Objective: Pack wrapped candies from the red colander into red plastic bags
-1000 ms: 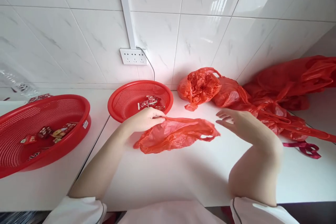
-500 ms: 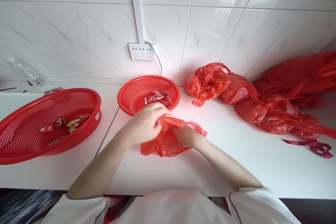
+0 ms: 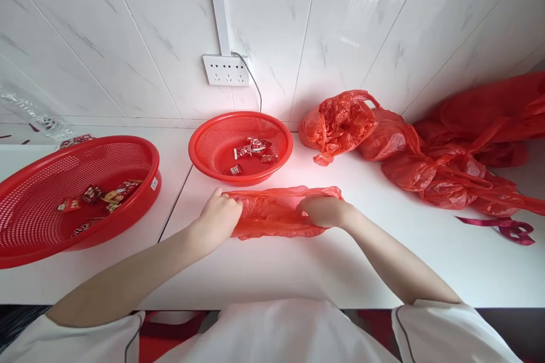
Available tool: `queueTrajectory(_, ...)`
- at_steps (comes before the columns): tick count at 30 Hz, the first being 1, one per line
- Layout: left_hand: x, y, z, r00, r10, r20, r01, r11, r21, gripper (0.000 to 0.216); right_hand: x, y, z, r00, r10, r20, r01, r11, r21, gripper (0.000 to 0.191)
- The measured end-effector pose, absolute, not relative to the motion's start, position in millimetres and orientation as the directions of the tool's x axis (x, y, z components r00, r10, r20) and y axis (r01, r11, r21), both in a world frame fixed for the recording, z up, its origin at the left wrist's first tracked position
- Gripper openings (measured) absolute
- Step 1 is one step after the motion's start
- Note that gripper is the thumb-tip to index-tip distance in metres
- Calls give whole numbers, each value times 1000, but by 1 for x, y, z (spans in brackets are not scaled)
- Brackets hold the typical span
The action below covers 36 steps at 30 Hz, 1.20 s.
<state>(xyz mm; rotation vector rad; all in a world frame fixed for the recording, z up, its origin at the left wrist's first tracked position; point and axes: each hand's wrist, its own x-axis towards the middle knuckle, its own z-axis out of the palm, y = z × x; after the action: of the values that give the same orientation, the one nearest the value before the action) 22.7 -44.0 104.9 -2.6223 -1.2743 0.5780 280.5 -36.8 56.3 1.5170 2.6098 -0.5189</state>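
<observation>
A thin red plastic bag (image 3: 272, 218) is stretched wide over the white table, its mouth facing up. My left hand (image 3: 222, 212) is closed on the bag's left edge. At the other end, my right hand (image 3: 326, 211) reaches inside the mouth, and its fingers are partly hidden by the red film. Just behind the bag sits a round red plastic basket (image 3: 204, 167) with several small wrapped snack packets (image 3: 255, 146) in it.
A larger red basket (image 3: 140, 150) with several packets stands at left, near a clear plastic bottle (image 3: 38, 116). Several filled red bags (image 3: 392, 139) line the wall at right. A dark red ribbon (image 3: 513, 231) lies before them. A socket panel (image 3: 226, 71) is on the wall.
My left hand has moved left and taken hold of the bag's edge. My right hand has shifted right inside it. The crumpled bag is now drawn out wide between them.
</observation>
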Motion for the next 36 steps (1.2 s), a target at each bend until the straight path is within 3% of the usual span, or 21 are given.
queueTrajectory(5,45,-78,123,661,751,6,699,-612,-370,26,268,-52,83,-732,663,-157,660,633,-403,20)
queueTrajectory(8,51,-81,114,680,730,65,692,-611,-385,25,257,-62,92,-823,563,-76,537,729,-425,20)
queueTrajectory(11,46,-74,103,638,768,66,731,-576,-367,25,252,-65,93,-863,504,-6,468,798,-380,20)
queueTrajectory(14,39,-73,103,602,795,81,756,-534,-380,29,252,-62,91,-854,519,29,496,830,-255,21)
queueTrajectory(17,38,-76,106,632,775,24,728,-583,-361,36,258,-56,91,-823,567,31,556,816,-156,23)
queueTrajectory(20,44,-68,99,684,727,-65,697,-678,-234,38,266,-49,95,-749,661,40,653,747,-121,23)
queueTrajectory(25,52,-29,68,566,808,-163,790,-588,-171,34,271,-25,88,-640,768,20,765,640,-70,32)
queueTrajectory(29,44,-13,53,567,783,-255,782,-609,-133,41,272,1,57,-773,630,75,620,775,-122,25)
queueTrajectory(30,40,-12,50,574,770,-278,777,-619,-112,50,273,6,48,-787,614,63,600,786,-151,33)
queueTrajectory(33,27,-11,45,588,723,-362,775,-633,-4,82,282,14,26,-762,647,-35,634,734,-242,66)
queueTrajectory(36,17,-14,39,570,704,-424,794,-605,63,92,288,10,17,-711,693,-123,692,655,-304,60)
